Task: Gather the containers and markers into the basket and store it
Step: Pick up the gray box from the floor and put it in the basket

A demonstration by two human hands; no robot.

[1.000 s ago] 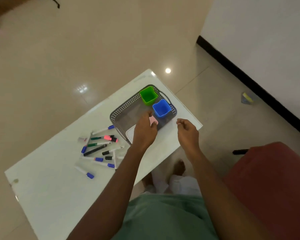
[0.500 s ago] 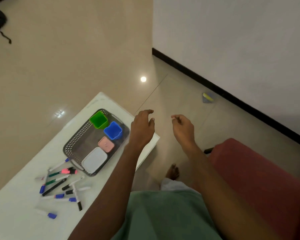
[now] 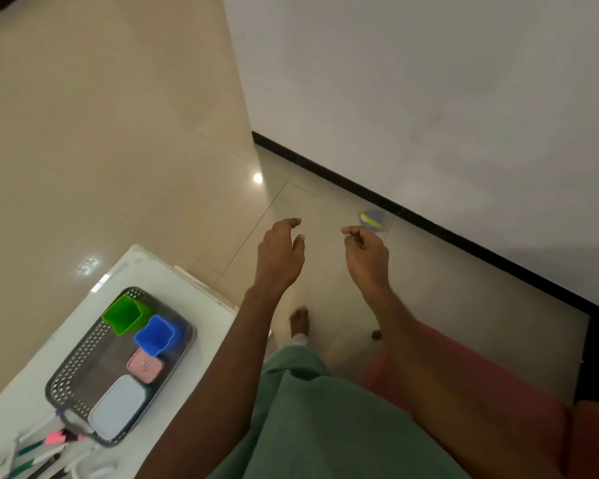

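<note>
Both forearms are extending forward over the floor, beyond the desk. Left hand is hovering palm-down, fingers loosely bent, holding nothing. Right hand is hanging loosely curled, also holding nothing. Basket is sitting on the desk holding four containers; markers are lying just outside it.
</note>
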